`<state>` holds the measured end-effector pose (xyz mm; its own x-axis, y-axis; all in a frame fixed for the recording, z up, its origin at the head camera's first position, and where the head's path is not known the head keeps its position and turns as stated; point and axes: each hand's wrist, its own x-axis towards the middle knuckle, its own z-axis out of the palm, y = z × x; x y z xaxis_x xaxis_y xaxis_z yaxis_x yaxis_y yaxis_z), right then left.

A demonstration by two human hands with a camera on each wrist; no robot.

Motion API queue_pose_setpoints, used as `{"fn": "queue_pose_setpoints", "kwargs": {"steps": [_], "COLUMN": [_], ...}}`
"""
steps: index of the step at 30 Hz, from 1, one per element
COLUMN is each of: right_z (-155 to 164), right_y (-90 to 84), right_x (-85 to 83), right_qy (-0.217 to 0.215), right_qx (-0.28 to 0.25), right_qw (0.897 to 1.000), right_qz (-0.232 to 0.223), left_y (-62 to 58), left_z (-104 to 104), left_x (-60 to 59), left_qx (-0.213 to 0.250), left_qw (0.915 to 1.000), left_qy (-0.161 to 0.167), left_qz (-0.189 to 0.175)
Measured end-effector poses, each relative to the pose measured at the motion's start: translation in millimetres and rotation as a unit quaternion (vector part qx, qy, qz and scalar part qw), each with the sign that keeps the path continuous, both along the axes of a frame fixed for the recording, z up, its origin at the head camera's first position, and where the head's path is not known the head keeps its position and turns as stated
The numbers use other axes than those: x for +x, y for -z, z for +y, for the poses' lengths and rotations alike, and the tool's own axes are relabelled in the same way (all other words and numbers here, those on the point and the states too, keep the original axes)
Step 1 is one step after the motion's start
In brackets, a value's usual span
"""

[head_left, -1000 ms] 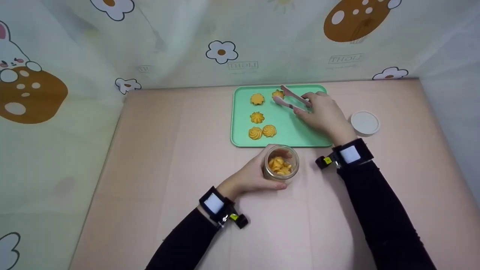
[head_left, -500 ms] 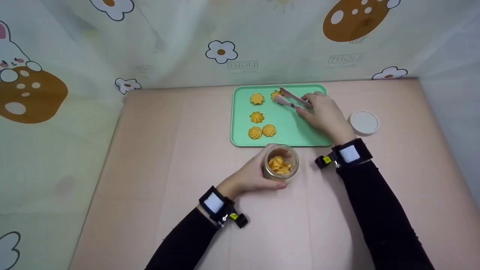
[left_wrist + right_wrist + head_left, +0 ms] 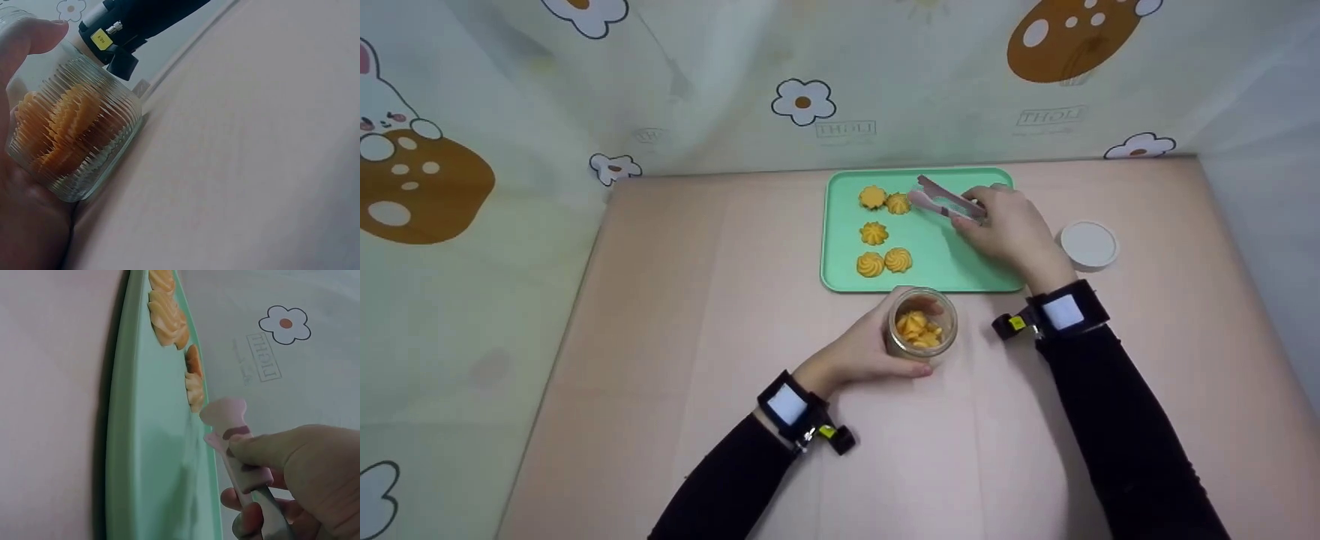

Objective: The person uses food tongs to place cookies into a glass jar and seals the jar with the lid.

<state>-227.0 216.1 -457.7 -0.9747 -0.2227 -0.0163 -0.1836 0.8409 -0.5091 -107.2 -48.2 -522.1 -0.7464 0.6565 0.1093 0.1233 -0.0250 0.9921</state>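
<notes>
- In the head view, the right hand covers the back part of the tongs, and the far right corner of the green tray.
- In the right wrist view, the bottom edge cuts off the tongs; the tips are too close together to tell if they touch.
- In the left wrist view, the left hand hides the near side of the jar, and the jar's mouth is out of the picture.
- The cookies inside the jar cannot be counted.
</notes>
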Motion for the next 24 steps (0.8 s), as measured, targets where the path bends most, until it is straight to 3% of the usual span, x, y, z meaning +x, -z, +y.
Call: {"fn": "queue_pose_setpoints", "kwargs": {"steps": [13,24], "right_z": [-22.2,-13.6], "right_y": [4.6,-13.1], "right_x": [-6.5,6.4], "right_qy": [-0.044,-0.035], "right_qx": [0.009,0.036], "right_qw": [0.999,0.998], "right_qz": [-0.015,-0.031], "left_y": [-0.8,-0.6], "left_z": [-0.4,-0.3], "left_x": [1.0,-0.5], "left_qx": [-0.006,-0.006], "left_qw": [1.0000,0.9999], "left_qy": [0.001,0.003], "left_qz": [-0.003,0.010]}}
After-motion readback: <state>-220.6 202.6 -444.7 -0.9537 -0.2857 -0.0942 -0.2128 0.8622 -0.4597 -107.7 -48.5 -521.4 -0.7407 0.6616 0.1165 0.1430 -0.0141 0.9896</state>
